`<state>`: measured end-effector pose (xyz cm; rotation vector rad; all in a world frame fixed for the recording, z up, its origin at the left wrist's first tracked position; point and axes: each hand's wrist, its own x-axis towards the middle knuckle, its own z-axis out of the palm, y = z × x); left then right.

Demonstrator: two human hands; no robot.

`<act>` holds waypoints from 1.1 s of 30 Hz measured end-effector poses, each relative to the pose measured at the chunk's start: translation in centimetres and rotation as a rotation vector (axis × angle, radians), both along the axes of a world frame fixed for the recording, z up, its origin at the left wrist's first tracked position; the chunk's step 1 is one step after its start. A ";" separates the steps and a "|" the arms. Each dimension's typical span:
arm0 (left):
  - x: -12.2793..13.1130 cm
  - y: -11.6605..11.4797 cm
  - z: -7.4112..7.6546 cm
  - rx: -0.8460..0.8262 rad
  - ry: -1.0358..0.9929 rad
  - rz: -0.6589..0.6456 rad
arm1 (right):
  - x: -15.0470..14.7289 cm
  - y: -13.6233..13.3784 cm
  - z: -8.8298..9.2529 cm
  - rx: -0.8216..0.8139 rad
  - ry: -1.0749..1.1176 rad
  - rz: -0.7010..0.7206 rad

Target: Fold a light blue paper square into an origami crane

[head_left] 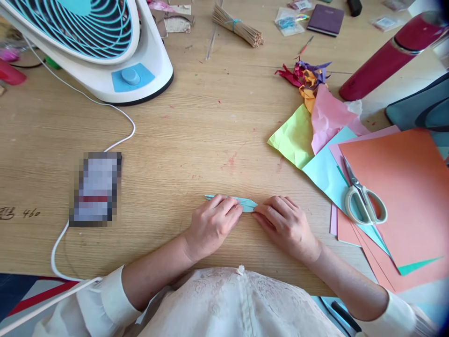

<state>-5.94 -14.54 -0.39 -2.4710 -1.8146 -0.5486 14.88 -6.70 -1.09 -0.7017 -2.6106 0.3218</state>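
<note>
A narrow folded strip of light blue paper [247,204] lies at the table's front, its slim pointed end sticking out to the left. My left hand [214,223] is closed over the middle of the paper, fingers bent and pressing on it. At the paper's right tip, my right hand [286,223] pinches the edge between thumb and fingers. Both hands rest low over the wooden table [168,154], a short gap apart, with the wider part of the folded paper showing between them.
To the right, scissors [365,213] lie on orange sheets [414,187], beside a crumpled green sheet [293,135], folded paper figures [308,77] and a red flask [386,61]. A phone [96,187] with a white cable and a fan [140,70] stand left. Sticks [236,25] lie behind.
</note>
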 end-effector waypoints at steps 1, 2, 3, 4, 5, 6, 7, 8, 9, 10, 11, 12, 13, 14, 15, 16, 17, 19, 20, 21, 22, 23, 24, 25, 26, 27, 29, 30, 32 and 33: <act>0.0 0.0 0.0 -0.013 -0.013 0.009 | -0.2 0.0 -0.1 -0.007 -0.001 0.002; 0.1 0.1 0.0 -0.027 -0.030 0.020 | -0.3 0.0 -0.1 -0.015 -0.002 0.000; 0.1 0.1 0.0 -0.042 -0.046 0.030 | -0.4 0.0 -0.2 -0.023 -0.004 -0.003; 0.1 0.1 0.0 -0.055 -0.062 0.037 | -0.5 0.0 -0.2 -0.030 -0.005 -0.012; 0.1 0.2 0.0 -0.067 -0.077 0.043 | -0.6 0.0 -0.2 -0.041 -0.007 -0.023; 0.1 0.2 -0.1 -0.076 -0.093 0.049 | -0.7 -0.1 -0.3 -0.055 -0.010 -0.036; 0.2 0.3 -0.1 -0.085 -0.109 0.057 | -0.7 -0.1 -0.3 -0.075 -0.014 -0.051; 0.2 0.3 -0.1 -0.092 -0.125 0.066 | -0.8 -0.1 -0.2 -0.096 -0.019 -0.066; 0.2 0.4 -0.1 -0.098 -0.141 0.074 | -0.9 -0.1 -0.2 -0.117 -0.024 -0.080; 0.2 0.4 -0.1 -0.103 -0.156 0.082 | -1.0 -0.1 -0.2 -0.134 -0.028 -0.093; 0.2 0.4 -0.1 -0.106 -0.164 0.087 | -1.1 -0.1 -0.2 -0.146 -0.032 -0.104; 0.3 0.4 -0.1 -0.108 -0.164 0.091 | -1.2 -0.1 -0.1 -0.152 -0.034 -0.113; 0.3 0.5 0.0 -0.108 -0.158 0.093 | -1.2 -0.1 -0.1 -0.156 -0.036 -0.120; 0.4 0.5 0.0 -0.108 -0.145 0.097 | -1.3 -0.1 0.0 -0.160 -0.037 -0.126; 0.5 0.6 0.1 -0.107 -0.128 0.102 | -1.3 -0.1 0.0 -0.167 -0.039 -0.132; 0.6 0.6 0.1 -0.108 -0.110 0.108 | -1.3 -0.1 0.1 -0.174 -0.041 -0.139; 0.7 0.7 0.2 -0.112 -0.097 0.116 | -1.4 -0.2 0.1 -0.182 -0.041 -0.146; 0.9 0.8 0.3 -0.135 -0.096 0.138 | -1.4 -0.2 0.1 -0.197 -0.041 -0.162; 1.0 0.9 0.3 -0.152 -0.106 0.153 | -1.5 -0.2 0.1 -0.202 -0.043 -0.170; 1.1 1.0 0.4 -0.168 -0.119 0.169 | -1.5 -0.2 0.1 -0.207 -0.045 -0.178; 1.2 1.0 0.4 -0.181 -0.129 0.184 | -1.6 -0.2 0.1 -0.212 -0.048 -0.183; 1.3 1.1 0.4 -0.189 -0.135 0.197 | -1.6 -0.2 0.1 -0.217 -0.052 -0.186; 1.4 1.1 0.4 -0.192 -0.136 0.208 | -1.6 -0.2 0.1 -0.221 -0.054 -0.189; 1.4 1.2 0.4 -0.194 -0.134 0.215 | -1.7 -0.2 0.1 -0.224 -0.055 -0.190; 1.5 1.2 0.4 -0.196 -0.130 0.218 | -1.7 -0.2 0.1 -0.228 -0.056 -0.190; 1.5 1.2 0.4 -0.200 -0.126 0.219 | -1.7 -0.2 0.0 -0.233 -0.056 -0.187; 1.6 1.2 0.4 -0.210 -0.126 0.218 | -1.6 -0.1 0.0 -0.248 -0.046 -0.177; 1.6 1.2 0.3 -0.215 -0.131 0.218 | -1.6 -0.1 0.0 -0.256 -0.037 -0.172; 1.6 1.2 0.3 -0.219 -0.147 0.223 | -1.3 -0.2 0.1 -0.274 -0.012 -0.163; 1.6 1.2 0.3 -0.219 -0.154 0.225 | -1.2 -0.2 0.1 -0.284 0.002 -0.162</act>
